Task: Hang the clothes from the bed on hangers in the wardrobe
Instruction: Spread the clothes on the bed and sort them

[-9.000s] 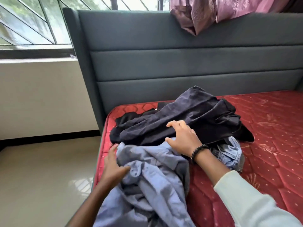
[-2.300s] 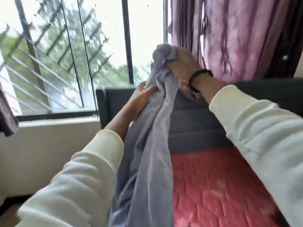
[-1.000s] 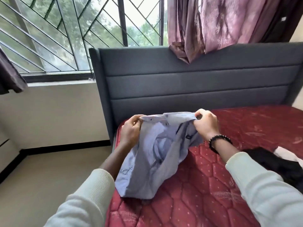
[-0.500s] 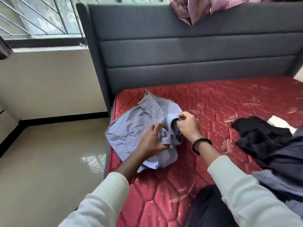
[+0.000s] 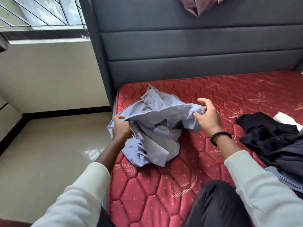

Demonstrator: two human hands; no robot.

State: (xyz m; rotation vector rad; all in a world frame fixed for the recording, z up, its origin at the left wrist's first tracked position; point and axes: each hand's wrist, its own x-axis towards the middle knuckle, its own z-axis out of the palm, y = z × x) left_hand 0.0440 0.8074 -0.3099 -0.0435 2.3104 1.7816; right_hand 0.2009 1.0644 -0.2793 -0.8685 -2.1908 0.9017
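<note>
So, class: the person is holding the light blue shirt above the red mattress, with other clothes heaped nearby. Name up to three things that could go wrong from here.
1. The crumpled light blue cotton shirt lies at the edge of the red quilted mattress; its lower part could slide to the floor.
2. The right hand only pinches the fabric, the left hand grips it; a tug might slip it free.
3. No hanger is visible, so the shirt may be set down creased again.

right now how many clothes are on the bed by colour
light blue shirt, held by left hand and right hand: 1
black or dark clothes in a heap, pieces cannot be told apart: at least 1
blue denim: 1
white, partly hidden: 1
total: at least 4
</note>
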